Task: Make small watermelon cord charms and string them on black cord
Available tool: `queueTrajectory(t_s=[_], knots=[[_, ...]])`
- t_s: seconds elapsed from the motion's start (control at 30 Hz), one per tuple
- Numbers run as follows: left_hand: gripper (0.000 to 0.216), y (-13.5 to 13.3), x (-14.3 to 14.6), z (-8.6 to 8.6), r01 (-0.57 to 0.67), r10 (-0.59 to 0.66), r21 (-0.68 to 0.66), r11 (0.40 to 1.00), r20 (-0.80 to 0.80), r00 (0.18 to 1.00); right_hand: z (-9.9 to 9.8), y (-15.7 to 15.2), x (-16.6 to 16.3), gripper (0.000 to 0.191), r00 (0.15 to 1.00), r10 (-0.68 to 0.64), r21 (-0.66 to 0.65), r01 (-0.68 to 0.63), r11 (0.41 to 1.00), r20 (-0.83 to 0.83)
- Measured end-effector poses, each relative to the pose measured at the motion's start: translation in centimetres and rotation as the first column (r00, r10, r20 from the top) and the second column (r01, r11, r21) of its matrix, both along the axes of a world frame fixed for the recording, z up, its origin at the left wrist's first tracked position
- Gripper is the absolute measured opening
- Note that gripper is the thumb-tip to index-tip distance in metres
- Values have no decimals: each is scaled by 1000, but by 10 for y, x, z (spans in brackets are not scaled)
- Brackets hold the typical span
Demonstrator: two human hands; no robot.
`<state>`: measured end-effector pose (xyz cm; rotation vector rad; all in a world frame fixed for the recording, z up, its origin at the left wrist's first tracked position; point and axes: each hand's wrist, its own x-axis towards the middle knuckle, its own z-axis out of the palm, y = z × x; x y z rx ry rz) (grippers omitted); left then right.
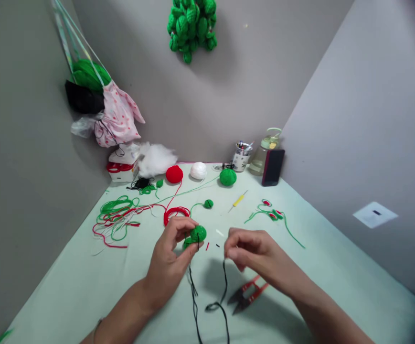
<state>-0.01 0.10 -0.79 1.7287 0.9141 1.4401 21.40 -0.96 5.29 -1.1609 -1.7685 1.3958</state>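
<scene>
My left hand [173, 251] pinches a small green crocheted ball [198, 233] between thumb and fingers. More green yarn work shows under those fingers, partly hidden. A black strand runs down the ball's front, and black yarn [195, 298] hangs below it. To the right, my right hand [248, 248] is closed in a pinch, with black yarn [225, 282] dropping from its fingertips into a loop. Whether a needle is also in that pinch cannot be made out. Beneath the right hand lie thread snips [246, 294] with orange-red handles and dark blades, on the pale green tabletop [121, 282].
Red [174, 174], white [198, 170] and green yarn balls [228, 177] line the back. Tangled yarn [116, 217] lies left; a yellow crochet hook [238, 200] and small red-green pieces [273, 214] lie right. A phone [273, 167] leans against a bottle [259, 160].
</scene>
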Motion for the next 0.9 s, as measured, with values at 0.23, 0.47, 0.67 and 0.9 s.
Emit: queueTrajectory(t_s=[0.23,0.47,0.67,0.9], knots=[[41,-3,0,-3,-35,132,346,938,-262,956,-25,-2,-33,19,984,-175,75,175,982,-2],[32,0,-3,4,51,104,356,933,-405,908,-37,10,-25,40,988,-34,-187,6,982,-148],[25,2,-3,1,47,25,221,974,-310,950,-33,11,-20,44,991,-17,-174,-6,985,-129],[27,-2,0,0,24,7,132,991,-228,974,-29,8,-17,41,993,-50,-146,35,989,-105]])
